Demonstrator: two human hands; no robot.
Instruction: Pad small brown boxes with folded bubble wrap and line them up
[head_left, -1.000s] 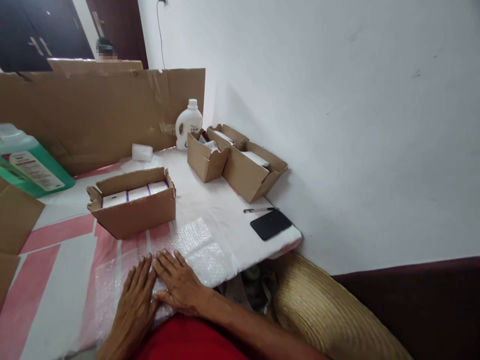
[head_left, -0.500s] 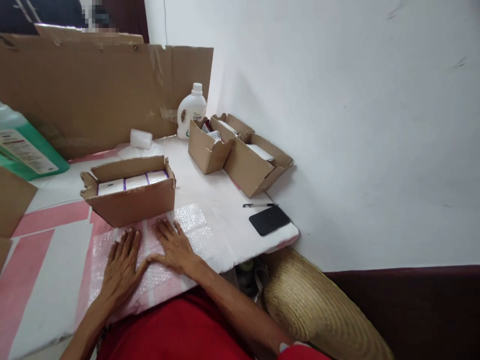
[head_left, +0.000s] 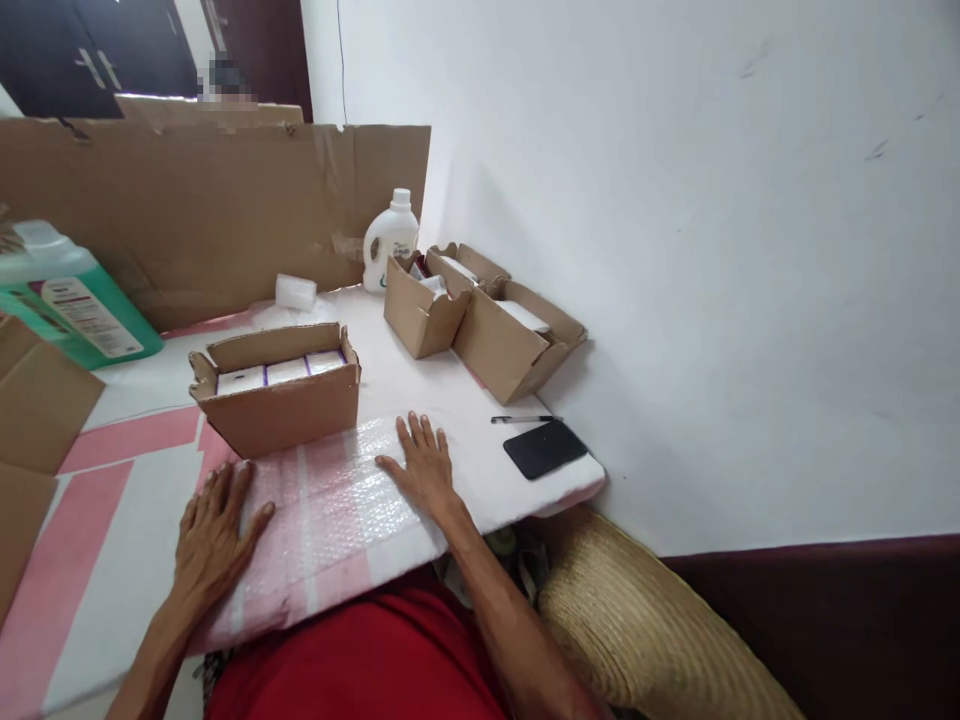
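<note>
A sheet of bubble wrap (head_left: 330, 510) lies flat at the near edge of the pink-and-white table (head_left: 127, 440). My left hand (head_left: 212, 530) rests palm down on its left end, fingers spread. My right hand (head_left: 421, 468) presses flat on its right end, fingers stretched out. Just behind the sheet stands an open cardboard box (head_left: 279, 398) holding three white packets side by side.
Two more open cardboard boxes (head_left: 480, 325) sit by the white wall, a white bottle (head_left: 390, 240) behind them. A pen (head_left: 521, 419) and black phone (head_left: 545, 449) lie at the right. A green jug (head_left: 71, 305), cardboard screen (head_left: 202, 210) and straw hat (head_left: 652, 630) surround the table.
Both hands have slid apart along the bubble wrap, left hand to the left, right hand to the right. The sheet now lies spread flat and wider.
</note>
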